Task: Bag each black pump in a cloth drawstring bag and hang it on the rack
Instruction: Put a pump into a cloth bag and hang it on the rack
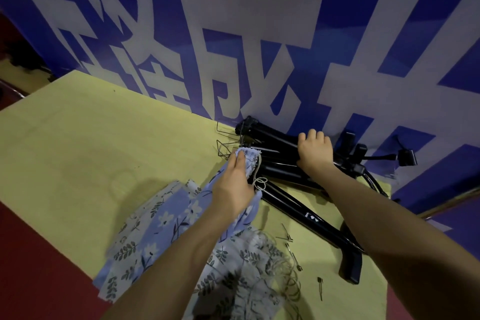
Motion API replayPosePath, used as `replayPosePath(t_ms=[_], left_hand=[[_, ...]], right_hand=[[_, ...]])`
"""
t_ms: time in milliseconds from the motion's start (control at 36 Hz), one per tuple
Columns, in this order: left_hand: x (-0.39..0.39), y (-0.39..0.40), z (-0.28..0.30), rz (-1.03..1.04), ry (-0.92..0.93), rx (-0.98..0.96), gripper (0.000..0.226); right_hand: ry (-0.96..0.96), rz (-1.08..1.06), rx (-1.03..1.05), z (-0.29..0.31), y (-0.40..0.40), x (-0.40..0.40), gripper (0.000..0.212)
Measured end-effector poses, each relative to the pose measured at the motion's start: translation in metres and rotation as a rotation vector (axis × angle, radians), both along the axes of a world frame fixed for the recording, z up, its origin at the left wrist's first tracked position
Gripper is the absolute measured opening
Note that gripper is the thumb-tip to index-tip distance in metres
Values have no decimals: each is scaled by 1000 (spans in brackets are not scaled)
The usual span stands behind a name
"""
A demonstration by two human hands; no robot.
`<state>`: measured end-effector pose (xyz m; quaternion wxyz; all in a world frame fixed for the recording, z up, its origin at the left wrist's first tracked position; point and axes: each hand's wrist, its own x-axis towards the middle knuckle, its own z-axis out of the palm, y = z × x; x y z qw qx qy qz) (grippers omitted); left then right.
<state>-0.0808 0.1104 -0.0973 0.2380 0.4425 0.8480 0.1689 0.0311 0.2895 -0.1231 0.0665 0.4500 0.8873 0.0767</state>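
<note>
Several black pumps [279, 161] lie piled on the yellow table [91, 143] against the blue wall. My right hand [315, 149] grips the barrel of one pump on top of the pile. My left hand [235, 183] holds a blue floral drawstring bag [246, 161] by its mouth, right beside the pump ends; its cord [259, 182] dangles by my thumb. One more pump [311, 218] lies diagonally toward the near right, its T-handle [350, 265] at the table edge. No rack is in view.
A heap of floral cloth bags [176, 236] lies under my left forearm. Thin wire hooks [224, 145] sit left of the pumps. Small metal needles [289, 244] and loose cords are scattered near the front. Black hoses and heads [405, 157] trail right. Red floor [39, 254] borders the table.
</note>
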Motion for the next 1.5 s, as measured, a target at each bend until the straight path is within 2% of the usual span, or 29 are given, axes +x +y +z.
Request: replayPosePath(t_ms=[111,278,333,528,694,889,1111,1306,1500], left_hand=[[-1,-6,1,13,-20,0,77],[2,-16,5,-6,-31,35,77],[1,-20,8,-23,-55,51,79],[-6,-43,13,-146,-178,75,97],[-13,-68,17,-138,-242,105,105],[-24,-84,25,-182,-180,147,106],[-29,-95,24,-384,-56,0,112],[-25,-106,35,-471,95,-50,105],[-13,-103,48,-524,269,-14,94]], right_hand=[[75,-16,-7,18,0,9,60],[220,-30,-41,37,-23,21,47],[262,-49,-38,46,-33,27,50],[382,-10,0,70,-78,57,48],[416,-18,-25,67,-123,88,50],[354,7,-61,48,-164,118,56],[171,81,-47,48,-184,124,64],[80,219,131,59,-185,105,57],[118,444,381,80,-194,73,45]])
